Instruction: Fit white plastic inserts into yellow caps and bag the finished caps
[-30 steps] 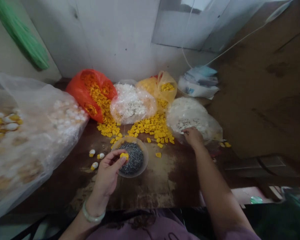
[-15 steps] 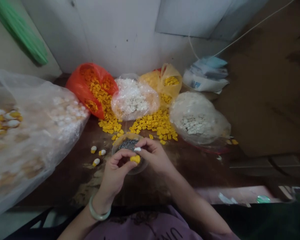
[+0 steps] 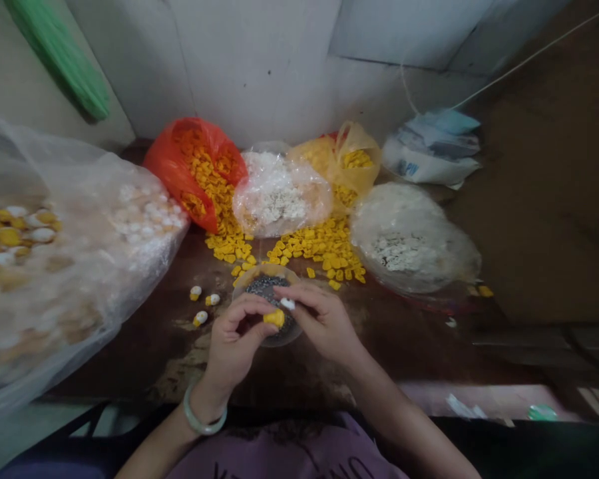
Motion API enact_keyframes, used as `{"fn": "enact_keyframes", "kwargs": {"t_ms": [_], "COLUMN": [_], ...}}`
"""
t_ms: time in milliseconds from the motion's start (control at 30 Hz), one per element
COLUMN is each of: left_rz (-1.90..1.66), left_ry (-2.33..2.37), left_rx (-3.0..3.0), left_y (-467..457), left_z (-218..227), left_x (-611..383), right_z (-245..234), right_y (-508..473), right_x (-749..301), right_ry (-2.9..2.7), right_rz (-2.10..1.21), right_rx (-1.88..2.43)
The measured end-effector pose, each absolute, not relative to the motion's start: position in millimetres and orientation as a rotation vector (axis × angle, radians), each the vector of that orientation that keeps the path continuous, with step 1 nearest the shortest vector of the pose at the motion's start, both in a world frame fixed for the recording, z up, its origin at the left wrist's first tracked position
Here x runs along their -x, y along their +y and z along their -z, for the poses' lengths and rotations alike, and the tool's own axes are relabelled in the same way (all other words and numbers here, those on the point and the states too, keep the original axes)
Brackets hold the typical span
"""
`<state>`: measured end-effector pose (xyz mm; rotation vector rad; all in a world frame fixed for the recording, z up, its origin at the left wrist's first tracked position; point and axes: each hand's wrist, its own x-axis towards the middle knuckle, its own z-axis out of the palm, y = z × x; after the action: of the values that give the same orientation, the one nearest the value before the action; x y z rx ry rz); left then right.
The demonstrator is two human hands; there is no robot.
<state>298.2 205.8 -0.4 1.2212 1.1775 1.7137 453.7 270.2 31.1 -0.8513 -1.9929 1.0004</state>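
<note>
As the left hand (image 3: 234, 339) and the right hand (image 3: 322, 322) hold close together just above a clear plastic bowl (image 3: 265, 268) of dark grey granules (image 3: 267, 287), the left hand pinches a yellow piece (image 3: 274, 318) and the right hand pinches a small white piece (image 3: 288, 304), the two pieces just apart. A pale green bangle (image 3: 204, 418) circles the left wrist. Three white-and-yellow pieces (image 3: 200, 318) lie on the desk (image 3: 384, 339) just left of the bowl. Beyond it, loose yellow pieces (image 3: 319, 246) spill around an orange plastic bag (image 3: 167, 166), a yellow plastic bag (image 3: 359, 143) and a clear bag of white pieces (image 3: 279, 193). Another clear bag of white pieces (image 3: 409, 243) sits to the right, and a large clear bag (image 3: 54, 266) lies to the left.
</note>
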Motion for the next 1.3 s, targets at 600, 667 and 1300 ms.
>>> {"fn": "enact_keyframes", "kwargs": {"t_ms": [600,667,1300], "left_rz": [-1.705,-1.72,-1.79], "left_ry": [1.265,1.253,1.319], "left_rx": [-1.446,-1.449,-1.685], "left_y": [209,208,207], "left_z": [-8,-7,-3], "left_x": [-300,-299,-288], "right_z": [-31,-27,-35], "right_y": [278,279,269], "right_x": [-466,-464,-449], "right_ry": [-2.05,-1.882,-1.939], "right_rz": [-1.202,-1.365,-1.381], "right_rx": [0.872,0.952,0.851]}}
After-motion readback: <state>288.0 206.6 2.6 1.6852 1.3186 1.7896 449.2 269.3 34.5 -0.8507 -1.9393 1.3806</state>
